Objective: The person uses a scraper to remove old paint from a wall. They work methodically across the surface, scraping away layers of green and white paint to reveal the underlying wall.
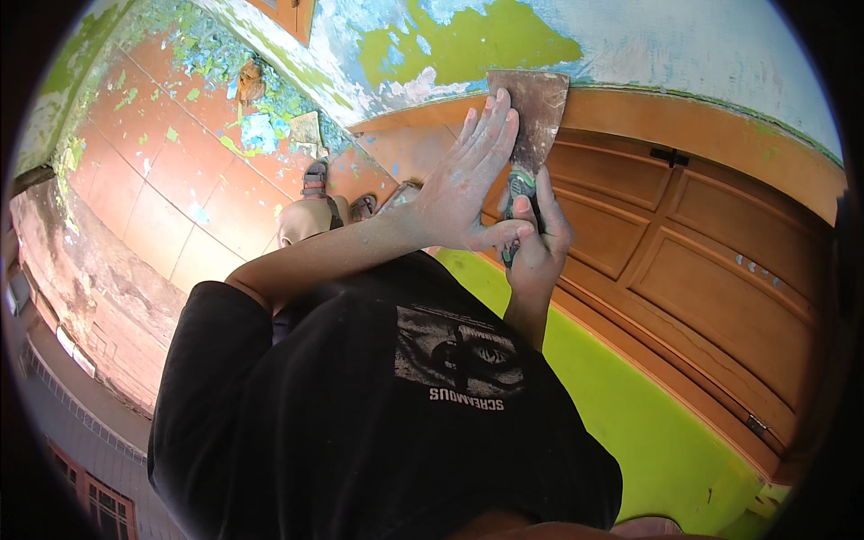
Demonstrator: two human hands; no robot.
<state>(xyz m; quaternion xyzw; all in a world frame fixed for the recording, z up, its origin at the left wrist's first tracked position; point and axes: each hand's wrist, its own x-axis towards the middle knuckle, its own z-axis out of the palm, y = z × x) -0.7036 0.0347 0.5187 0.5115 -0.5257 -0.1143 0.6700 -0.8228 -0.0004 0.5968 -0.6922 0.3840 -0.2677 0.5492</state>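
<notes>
My right hand [543,236] grips the dark green and black handle of a wide paint scraper [540,111]. Its broad, stained metal blade points up at the wall [641,47], with the edge just above an orange-brown door frame [607,111]. Whether the edge touches the wall is hard to tell. Flat and straight-fingered, my left hand [466,182] lies against the side of the blade, its thumb reaching across to my right thumb. Both hands are coated in pale dust. On the wall, patches of green paint [466,44] remain among scraped white and light blue areas.
A brown panelled door [715,270] is on the right, above a bright green surface [648,405]. Paint flakes [260,131] and debris litter the terracotta tile floor [162,169] at left. A sandalled foot [315,179] and bent knee [307,223] show near my left forearm.
</notes>
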